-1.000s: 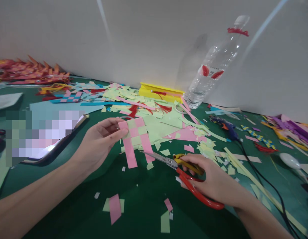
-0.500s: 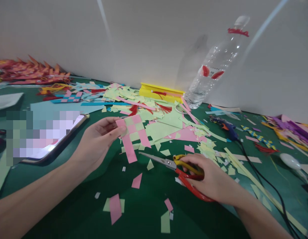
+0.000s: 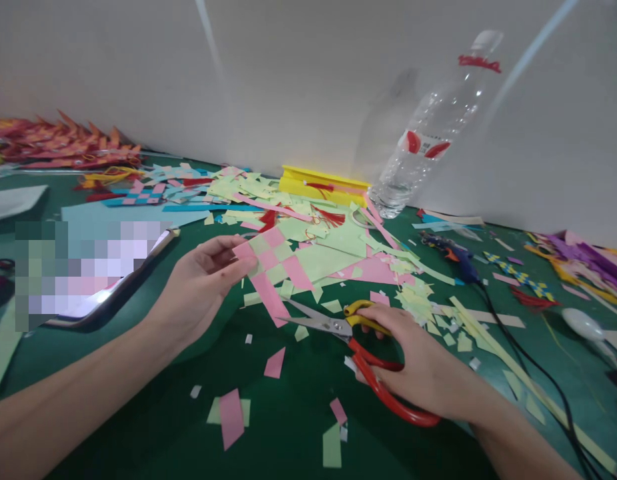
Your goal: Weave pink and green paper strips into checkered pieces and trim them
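The woven paper (image 3: pixel 267 258) has tilted; the scissors (image 3: pixel 333 325) have opened; a pink scrap (image 3: pixel 275 363) has dropped.

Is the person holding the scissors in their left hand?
No, the right hand holds the scissors, while the left hand pinches the pink and green woven paper.

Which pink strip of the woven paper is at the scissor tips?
The longer, lower strip: its end overlaps the scissors in view; the shorter strip ends above them.

Phone scrn (image 3: pixel 98 273) pixelated; btl lbl (image 3: pixel 427 144) txt too sm.; some L hand (image 3: pixel 201 280) fingertips hid behind paper (image 3: pixel 271 260).
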Available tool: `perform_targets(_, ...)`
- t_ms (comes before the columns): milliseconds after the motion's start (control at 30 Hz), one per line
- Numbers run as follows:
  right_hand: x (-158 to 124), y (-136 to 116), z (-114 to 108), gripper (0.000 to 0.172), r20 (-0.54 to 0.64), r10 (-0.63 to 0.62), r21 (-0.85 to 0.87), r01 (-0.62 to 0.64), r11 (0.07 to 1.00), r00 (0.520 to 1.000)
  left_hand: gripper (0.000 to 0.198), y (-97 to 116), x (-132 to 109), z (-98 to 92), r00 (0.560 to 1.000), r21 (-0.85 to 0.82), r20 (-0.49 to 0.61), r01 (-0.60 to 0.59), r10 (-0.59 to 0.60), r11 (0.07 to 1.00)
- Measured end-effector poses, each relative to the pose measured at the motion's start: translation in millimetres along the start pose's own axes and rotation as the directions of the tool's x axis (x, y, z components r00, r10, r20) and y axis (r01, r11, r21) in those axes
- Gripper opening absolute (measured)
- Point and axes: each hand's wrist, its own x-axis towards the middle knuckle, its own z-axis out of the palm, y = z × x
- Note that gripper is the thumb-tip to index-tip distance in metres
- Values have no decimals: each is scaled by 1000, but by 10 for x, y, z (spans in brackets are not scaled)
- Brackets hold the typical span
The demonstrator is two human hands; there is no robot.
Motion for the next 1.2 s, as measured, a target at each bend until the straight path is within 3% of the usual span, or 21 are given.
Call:
perform_targets(533, -26, -92, 1, 57, 29, -46, 8, 46, 999, 999, 21, -57, -54, 62, 992, 76, 126, -35, 25, 996)
perform_targets(767, -14, -106, -13, 49, 30, -56, 22, 55, 998, 998, 21, -49, -56, 63, 993, 86, 121, -21, 11, 996)
perform_targets(933, -2, -87, -26, 42, 74, 3, 7, -4, 1000, 997, 23, -62, -42, 38, 994, 86, 107, -33, 23, 996)
perform_targets(1200, -32, -102, -38, 38, 113, -66, 37, 63, 997, 991, 27, -94, 53, -16, 999, 163, -19, 45, -42, 986)
